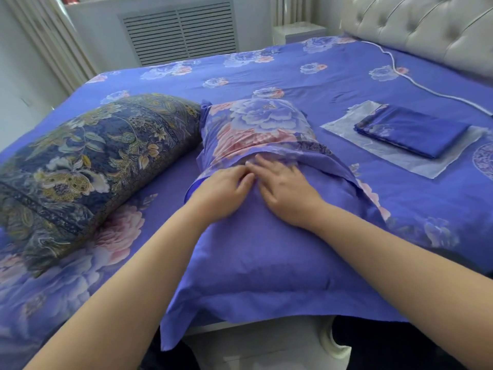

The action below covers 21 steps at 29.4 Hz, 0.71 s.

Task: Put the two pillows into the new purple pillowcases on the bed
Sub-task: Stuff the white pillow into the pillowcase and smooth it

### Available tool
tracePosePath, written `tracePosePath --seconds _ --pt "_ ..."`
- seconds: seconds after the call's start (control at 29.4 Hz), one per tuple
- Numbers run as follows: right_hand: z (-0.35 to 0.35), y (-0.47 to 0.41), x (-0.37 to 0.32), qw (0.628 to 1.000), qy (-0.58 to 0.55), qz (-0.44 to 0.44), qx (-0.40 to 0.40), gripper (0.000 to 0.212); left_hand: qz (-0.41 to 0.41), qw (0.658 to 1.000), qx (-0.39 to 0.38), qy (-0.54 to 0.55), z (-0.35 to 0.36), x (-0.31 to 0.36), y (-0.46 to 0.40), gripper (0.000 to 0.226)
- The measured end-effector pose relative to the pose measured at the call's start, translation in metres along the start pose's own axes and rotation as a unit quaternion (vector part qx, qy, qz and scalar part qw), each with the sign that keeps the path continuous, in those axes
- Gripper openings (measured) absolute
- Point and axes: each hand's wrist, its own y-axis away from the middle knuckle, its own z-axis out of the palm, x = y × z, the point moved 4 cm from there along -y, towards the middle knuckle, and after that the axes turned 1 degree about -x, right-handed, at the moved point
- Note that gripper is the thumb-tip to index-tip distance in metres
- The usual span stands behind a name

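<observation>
On bed (pixel 306 73): first pillow (pixel 256 209) cased; left hand (pixel 226 193), right hand (pixel 282 190) flat, fingers loosely spread at flap. Second pillow (pixel 88 156), folded pillowcase (pixel 410 129) untouched.

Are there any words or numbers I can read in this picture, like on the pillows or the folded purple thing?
No words or numbers can be read anywhere.
Dark patterned pillow: only flowers and leaves, no letters.
Purple pillowcase under the left hand and right hand: only flowers.
Folded pillowcase on its clear wrapper: no label shows.
Round blue mark on the sheet: cut off and too blurred to tell.
</observation>
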Motion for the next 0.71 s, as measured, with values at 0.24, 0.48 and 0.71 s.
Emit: tracePosePath --seconds 0.24,0.48,0.71 --pt "-0.013 0.008 0.084 0.939 0.012 0.335 -0.079 0.059 -0.213 0.959 -0.026 -0.188 0.019 -0.065 0.01 0.049" --pt "-0.032 0.025 0.051 0.959 0.116 0.149 0.214 0.031 -0.195 0.948 0.177 -0.18 -0.003 -0.064 0.01 0.039" --pt "-0.039 -0.008 0.079 0.947 0.059 0.191 0.25 0.029 -0.154 0.936 0.306 -0.082 -0.037 -0.06 0.012 0.007"
